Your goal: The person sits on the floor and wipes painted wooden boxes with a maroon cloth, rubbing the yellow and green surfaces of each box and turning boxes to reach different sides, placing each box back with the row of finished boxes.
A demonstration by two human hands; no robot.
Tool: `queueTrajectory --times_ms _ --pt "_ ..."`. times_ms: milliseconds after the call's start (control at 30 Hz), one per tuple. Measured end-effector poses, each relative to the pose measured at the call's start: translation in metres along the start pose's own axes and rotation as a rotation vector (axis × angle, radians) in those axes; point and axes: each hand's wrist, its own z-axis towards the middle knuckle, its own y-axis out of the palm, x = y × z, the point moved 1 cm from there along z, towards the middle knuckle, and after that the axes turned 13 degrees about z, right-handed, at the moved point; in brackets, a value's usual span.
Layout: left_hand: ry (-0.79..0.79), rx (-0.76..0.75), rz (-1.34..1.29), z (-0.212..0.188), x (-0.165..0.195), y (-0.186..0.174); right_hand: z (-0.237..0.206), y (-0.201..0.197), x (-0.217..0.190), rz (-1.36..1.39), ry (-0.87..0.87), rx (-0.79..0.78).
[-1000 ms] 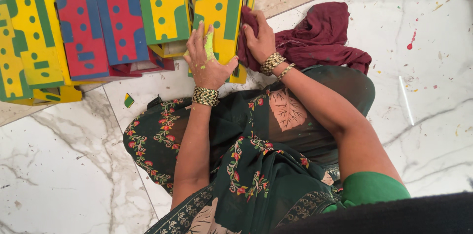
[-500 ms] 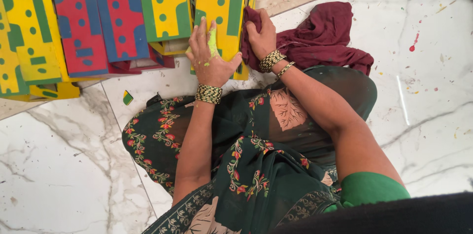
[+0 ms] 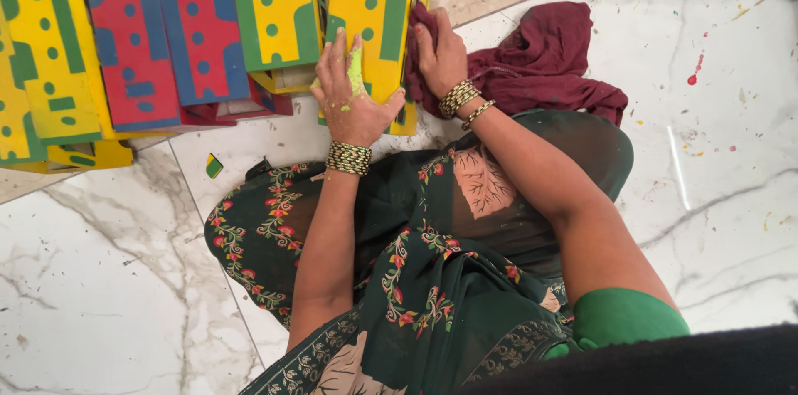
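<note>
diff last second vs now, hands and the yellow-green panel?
Barely any change. The left hand stays flat on the yellow-green panel, its fingers shifting slightly. The right hand stays at the panel's right edge, pressed against the maroon cloth. Nothing taken hold of or let go. The other panels and the small chip on the floor stayed put.

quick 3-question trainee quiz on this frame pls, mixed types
1. True or false: the left hand lies flat on the yellow-and-green panel.
2. The right hand grips: A) maroon cloth B) a brush C) a hammer
3. Fill in: left of the yellow-and-green panels stands a red-and-____ panel.

Key: 1 true; 2 A; 3 blue
</note>
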Motion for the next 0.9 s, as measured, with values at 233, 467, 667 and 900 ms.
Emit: queueTrajectory --times_ms 233,467,667,900 --pt "0.005 0.013 0.070 -0.001 0.009 0.003 -0.006 0.011 0.077 -0.171 0.388 0.026" --pt "-0.057 0.053 0.130 0.002 0.012 0.015 -0.047 0.024 0.063 -0.088 0.440 0.057" --pt "-0.062 0.132 0.131 0.004 0.004 0.026 -0.065 0.019 0.003 0.181 0.127 0.051" --pt "-0.078 0.116 0.185 0.003 0.005 0.034 -0.026 0.014 0.023 0.033 0.081 0.015"
